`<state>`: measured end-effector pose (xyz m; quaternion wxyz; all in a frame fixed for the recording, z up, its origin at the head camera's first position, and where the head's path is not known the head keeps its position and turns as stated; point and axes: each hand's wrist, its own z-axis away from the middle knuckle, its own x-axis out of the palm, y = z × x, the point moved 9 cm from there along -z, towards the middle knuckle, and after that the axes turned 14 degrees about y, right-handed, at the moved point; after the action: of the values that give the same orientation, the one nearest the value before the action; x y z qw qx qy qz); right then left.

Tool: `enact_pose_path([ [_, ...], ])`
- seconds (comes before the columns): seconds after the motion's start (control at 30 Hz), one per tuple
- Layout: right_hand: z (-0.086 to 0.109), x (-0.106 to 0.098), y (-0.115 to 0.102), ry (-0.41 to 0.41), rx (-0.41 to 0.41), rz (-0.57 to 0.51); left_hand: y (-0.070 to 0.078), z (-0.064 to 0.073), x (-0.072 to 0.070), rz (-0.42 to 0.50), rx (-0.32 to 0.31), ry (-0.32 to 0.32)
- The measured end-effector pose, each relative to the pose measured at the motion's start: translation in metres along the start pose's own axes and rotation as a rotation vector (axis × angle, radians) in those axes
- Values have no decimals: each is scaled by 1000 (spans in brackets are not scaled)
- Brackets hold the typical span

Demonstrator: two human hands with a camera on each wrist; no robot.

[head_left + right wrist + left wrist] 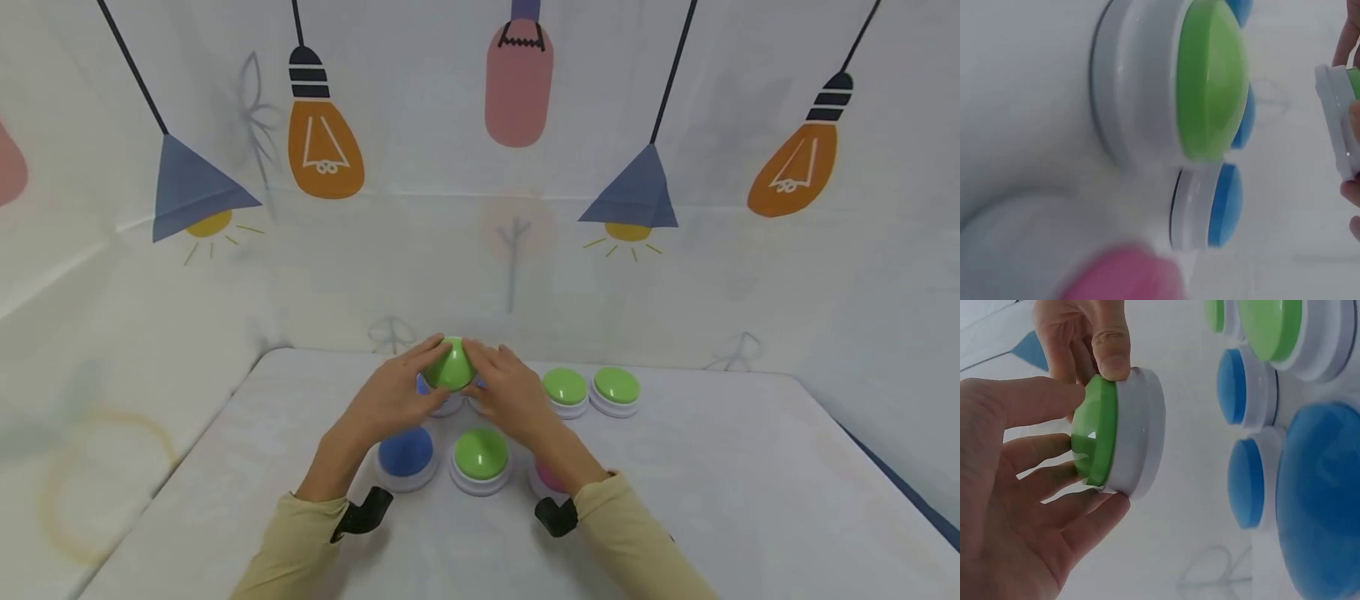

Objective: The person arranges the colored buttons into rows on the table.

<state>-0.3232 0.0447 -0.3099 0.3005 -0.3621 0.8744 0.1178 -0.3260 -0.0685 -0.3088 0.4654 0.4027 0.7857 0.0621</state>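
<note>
Both hands hold a green push button (450, 367) with a white base, raised above the table's back row. My left hand (393, 396) grips it from the left; in the left wrist view its fingers (1100, 519) spread along the green dome and the white rim. From the other side my right hand (510, 396) pinches it, its thumb (1113, 353) on the edge where dome meets base. The button is tipped on its side in the left wrist view. Below the hands, blue buttons (450, 406) on the table are partly hidden.
Nearer me stand a blue button (406, 454), a green button (481, 456) and a pink button (550, 477), the last half covered by my right forearm. Two more green buttons, one left (565, 387) and one right (617, 387), sit at the back right. A patterned cloth wall (450, 267) rises behind the white table (720, 467).
</note>
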Motion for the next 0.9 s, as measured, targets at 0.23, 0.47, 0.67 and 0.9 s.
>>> enact_pose_path([
  [0.23,18,-33,13,90,-85,87,30,-10,20,-8,82,-26],
  [0.47,40,-57,30,53,-35,107,58,-15,44,-4,128,-82],
  [0.67,65,-84,43,80,-38,127,86,-15,68,-67,199,-125],
  [0.9,95,-116,62,121,-6,134,117,-16,97,-60,252,-188],
])
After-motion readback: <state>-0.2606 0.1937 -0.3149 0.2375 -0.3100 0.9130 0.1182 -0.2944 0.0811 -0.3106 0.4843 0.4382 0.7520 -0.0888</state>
